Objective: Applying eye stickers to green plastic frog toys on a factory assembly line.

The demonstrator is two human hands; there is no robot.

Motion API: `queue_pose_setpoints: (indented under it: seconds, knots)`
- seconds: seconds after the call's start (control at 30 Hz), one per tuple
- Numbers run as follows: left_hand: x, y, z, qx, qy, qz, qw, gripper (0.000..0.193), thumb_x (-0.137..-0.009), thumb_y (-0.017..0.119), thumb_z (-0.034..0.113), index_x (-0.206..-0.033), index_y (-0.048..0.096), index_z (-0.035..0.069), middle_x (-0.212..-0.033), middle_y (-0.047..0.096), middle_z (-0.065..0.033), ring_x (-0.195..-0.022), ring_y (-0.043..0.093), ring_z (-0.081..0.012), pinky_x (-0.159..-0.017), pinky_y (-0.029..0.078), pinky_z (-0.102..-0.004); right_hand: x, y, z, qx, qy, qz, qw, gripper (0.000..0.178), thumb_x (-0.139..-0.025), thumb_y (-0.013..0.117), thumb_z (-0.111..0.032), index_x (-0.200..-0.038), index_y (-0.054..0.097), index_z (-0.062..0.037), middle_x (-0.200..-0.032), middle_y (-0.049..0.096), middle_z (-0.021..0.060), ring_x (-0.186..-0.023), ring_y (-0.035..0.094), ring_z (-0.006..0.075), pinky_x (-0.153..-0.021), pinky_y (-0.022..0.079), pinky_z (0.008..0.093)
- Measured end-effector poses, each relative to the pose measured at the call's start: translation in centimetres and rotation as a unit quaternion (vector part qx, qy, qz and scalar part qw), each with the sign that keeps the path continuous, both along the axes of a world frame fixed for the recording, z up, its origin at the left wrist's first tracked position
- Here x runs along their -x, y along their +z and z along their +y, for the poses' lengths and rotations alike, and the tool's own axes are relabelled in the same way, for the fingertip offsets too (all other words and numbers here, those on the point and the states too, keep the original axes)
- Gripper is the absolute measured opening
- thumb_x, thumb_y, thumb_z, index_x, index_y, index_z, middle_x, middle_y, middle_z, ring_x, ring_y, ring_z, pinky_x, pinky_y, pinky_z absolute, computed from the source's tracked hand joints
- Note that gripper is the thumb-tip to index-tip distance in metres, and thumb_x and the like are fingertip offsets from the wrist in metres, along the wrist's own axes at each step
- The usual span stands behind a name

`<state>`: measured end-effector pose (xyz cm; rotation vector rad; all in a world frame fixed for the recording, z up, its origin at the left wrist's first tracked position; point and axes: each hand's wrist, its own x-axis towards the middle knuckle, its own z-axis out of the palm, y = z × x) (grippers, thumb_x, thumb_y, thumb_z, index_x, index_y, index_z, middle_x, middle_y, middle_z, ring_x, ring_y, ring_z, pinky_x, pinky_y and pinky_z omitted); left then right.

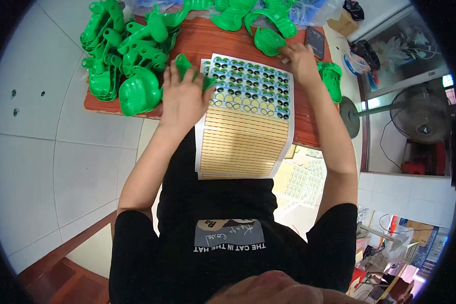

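Note:
My left hand (181,99) is closed over a green plastic piece (182,63), whose ends show beyond the fingers. The fingers hide its middle. Farther right, my right hand (301,62) has its fingertips at the rim of a cupped green plastic piece (268,41); the exact grip is partly hidden. Between my hands lies a sticker sheet (248,134). Its far half has rows of green and black eye-shaped stickers, with several pale bare ovals in the nearer rows. The striped near half hangs over the table edge toward my lap. Another sheet shows beneath it.
Stacked green pieces (137,48) crowd the left of the reddish wooden table (197,38). More green parts (233,15) lie at the back beside clear plastic bags (309,12). A black phone (315,42) and another green piece (331,83) are at right. A fan (420,115) stands beyond.

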<state>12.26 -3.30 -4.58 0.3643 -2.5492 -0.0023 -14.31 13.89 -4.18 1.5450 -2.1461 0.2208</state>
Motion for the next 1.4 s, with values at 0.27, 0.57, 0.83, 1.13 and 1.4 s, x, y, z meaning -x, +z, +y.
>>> queue_pose_setpoints:
  seconds: [0.27, 0.57, 0.83, 1.13, 1.4]
  knots:
    - [-2.4, 2.4, 0.7, -0.026, -0.025, -0.002, 0.999, 0.051, -0.076, 0.06, 0.022, -0.121, 0.046, 0.002, -0.12, 0.049, -0.016, -0.115, 0.041, -0.0358, -0.096, 0.031, -0.0436, -9.0, 4.1, 4.1, 0.138, 0.061, -0.326, 0.933, 0.018, -0.067, 0.063, -0.01, -0.084, 0.065, -0.0056, -0.075, 0.059, 0.0071, -0.072, 0.054, 0.0212, -0.067, 0.04, 0.0351]
    - [-4.5, 0.9, 9.4, -0.906, -0.416, 0.001, 0.073, 0.083, -0.078, 0.051, 0.055, -0.136, 0.018, 0.006, -0.142, 0.018, -0.0128, -0.129, 0.023, -0.0297, -0.1, 0.027, -0.0519, -21.3, -0.1, 9.2, 0.259, 0.113, -0.889, 0.36, 0.025, -0.081, 0.059, -0.011, -0.104, 0.056, -0.0005, -0.095, 0.06, 0.0086, -0.084, 0.057, 0.0158, -0.074, 0.046, 0.0303]
    - [-2.8, 0.0, 11.1, -0.965, -0.248, -0.08, 0.015, 0.054, -0.086, 0.043, 0.034, -0.136, 0.024, 0.021, -0.13, 0.037, -0.006, -0.114, 0.041, -0.0436, -0.087, 0.04, -0.0539, -15.8, 0.2, 10.4, 0.168, -0.167, -0.277, 0.931, 0.014, -0.077, 0.062, -0.013, -0.088, 0.057, -0.0054, -0.082, 0.056, 0.0043, -0.079, 0.05, 0.0177, -0.078, 0.034, 0.0323]
    - [-1.1, -0.7, 12.8, -0.989, -0.134, -0.021, 0.055, 0.047, -0.09, 0.031, 0.05, -0.13, 0.034, 0.025, -0.122, 0.045, -0.0055, -0.111, 0.045, -0.0376, -0.081, 0.042, -0.0529, -12.2, -1.8, 8.0, 0.119, -0.028, -0.196, 0.973, 0.01, -0.072, 0.065, -0.011, -0.08, 0.059, -0.0081, -0.077, 0.056, 0.0025, -0.076, 0.048, 0.0211, -0.07, 0.031, 0.0332]
    - [-0.7, -1.1, 13.4, -0.992, -0.084, 0.007, 0.093, 0.039, -0.091, 0.032, 0.045, -0.123, 0.037, 0.022, -0.114, 0.049, -0.0052, -0.095, 0.053, -0.0325, -0.08, 0.044, -0.0494, -12.3, -1.8, 7.8, 0.109, -0.031, -0.197, 0.974, 0.01, -0.072, 0.066, -0.015, -0.077, 0.059, -0.009, -0.076, 0.055, 0.0044, -0.078, 0.05, 0.0229, -0.071, 0.032, 0.0346]
